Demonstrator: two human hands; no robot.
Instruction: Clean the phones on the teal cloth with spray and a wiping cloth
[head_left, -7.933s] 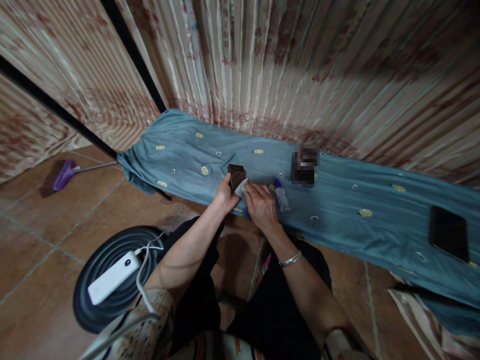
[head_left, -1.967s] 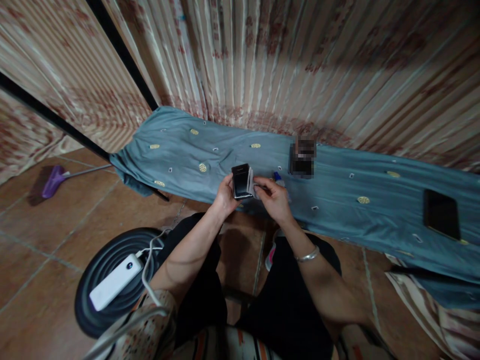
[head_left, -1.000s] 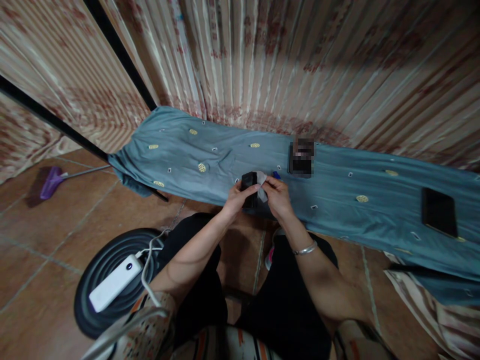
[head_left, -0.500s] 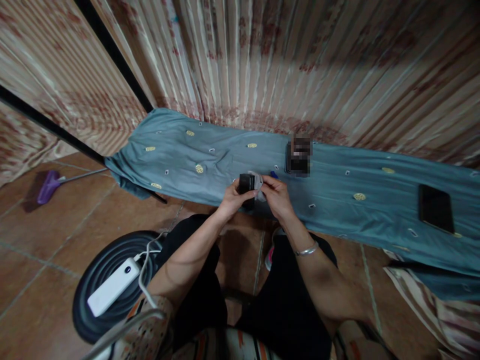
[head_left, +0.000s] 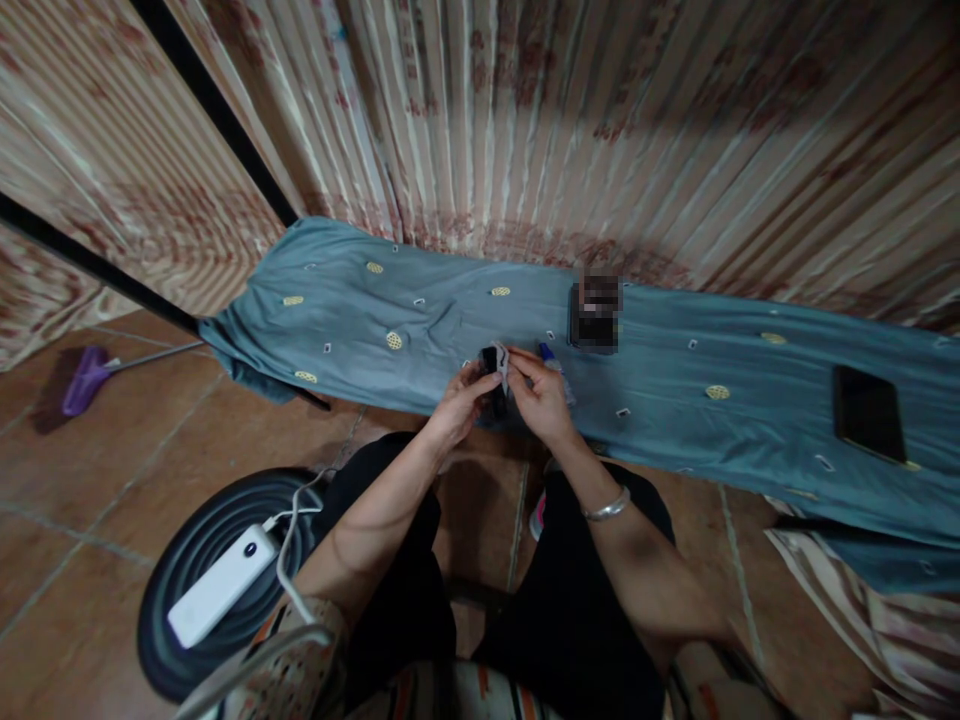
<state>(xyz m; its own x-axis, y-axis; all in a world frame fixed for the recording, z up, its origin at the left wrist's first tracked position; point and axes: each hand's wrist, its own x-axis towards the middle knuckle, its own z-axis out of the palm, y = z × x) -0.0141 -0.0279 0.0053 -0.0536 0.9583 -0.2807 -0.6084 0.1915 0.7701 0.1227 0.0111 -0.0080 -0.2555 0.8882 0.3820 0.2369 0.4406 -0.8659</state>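
Observation:
Over the near edge of the blue-green cloth-covered bench [head_left: 442,330], my left hand [head_left: 454,408] is closed round a small black object [head_left: 490,360], whose exact kind I cannot make out. A thin grey cloth [head_left: 502,358] lies against the right side of that object. My right hand [head_left: 541,402] pinches the grey cloth between thumb and fingers, and my left thumb rests at its edge. Just beyond my right hand lies a small clear bottle with a blue cap [head_left: 547,352], partly hidden by the hand.
A pixel-blurred dark item [head_left: 595,315] stands farther back on the bench. To the right lies a black phone [head_left: 870,412]. A white power bank [head_left: 223,585] with a cable sits on a round black stool [head_left: 161,640]. Black poles [head_left: 217,110] and a purple broom [head_left: 88,380] are at left.
The grey cloth has shifted left and now lies closer over the black object. My right hand has moved slightly left and turned, showing more of the blue-capped bottle.

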